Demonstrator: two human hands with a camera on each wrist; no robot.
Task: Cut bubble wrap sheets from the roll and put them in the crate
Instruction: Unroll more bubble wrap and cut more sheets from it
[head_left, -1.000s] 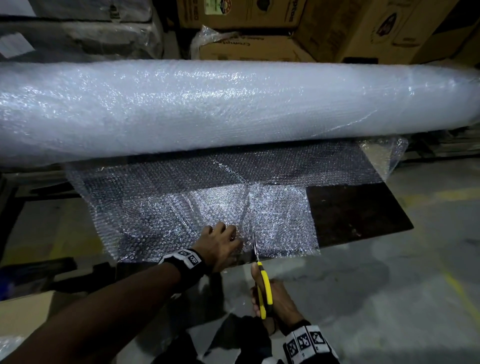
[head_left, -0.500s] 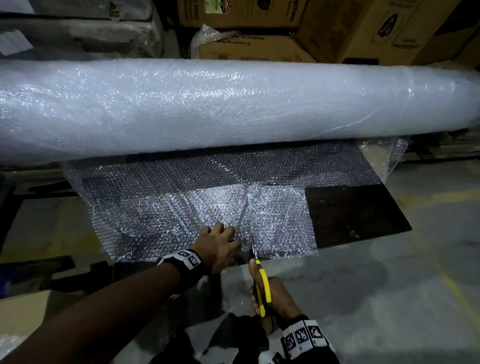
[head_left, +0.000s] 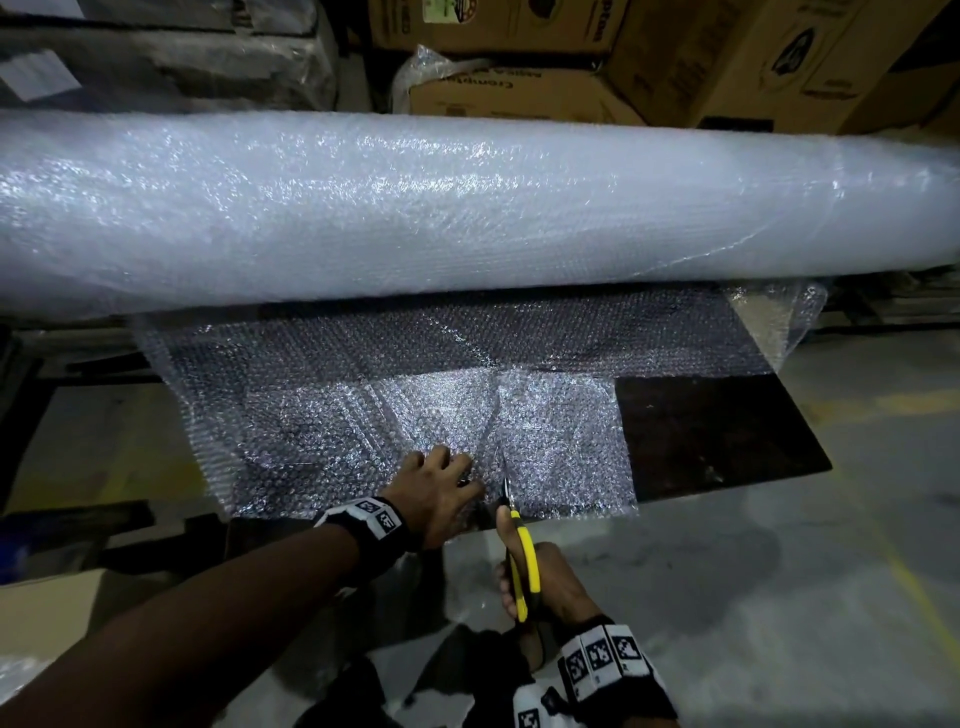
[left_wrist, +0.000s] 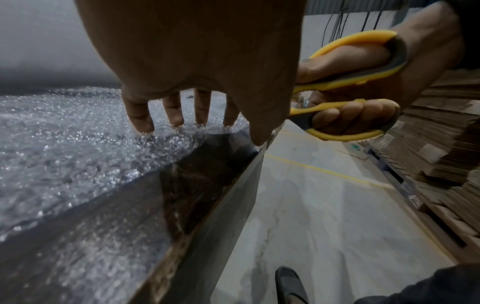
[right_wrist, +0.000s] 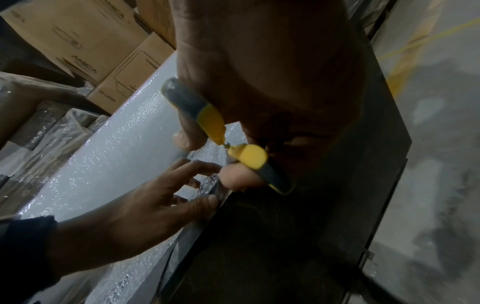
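A big white bubble wrap roll (head_left: 467, 208) lies across the back of a dark table (head_left: 717, 426). Its unrolled sheet (head_left: 322, 431) covers the table down to the near edge. My left hand (head_left: 439, 488) presses the sheet flat with spread straight fingers (left_wrist: 171, 115), just left of the cut line. My right hand (head_left: 545, 577) grips yellow-handled scissors (head_left: 522, 561) whose blades enter the sheet's near edge beside the left hand. In the left wrist view the scissors (left_wrist: 350, 86) show with fingers through both handle loops. No crate is in view.
Cardboard boxes (head_left: 519, 88) and plastic-wrapped goods (head_left: 156, 52) stand behind the roll. Grey concrete floor (head_left: 779, 597) with yellow lines lies right of and below the table. A cardboard piece (head_left: 47, 613) sits at the lower left. Stacked flat cardboard (left_wrist: 446, 144) shows in the left wrist view.
The scissors and my right hand have edged forward into the sheet's near edge. My left hand stays pressed on the sheet in about the same spot.
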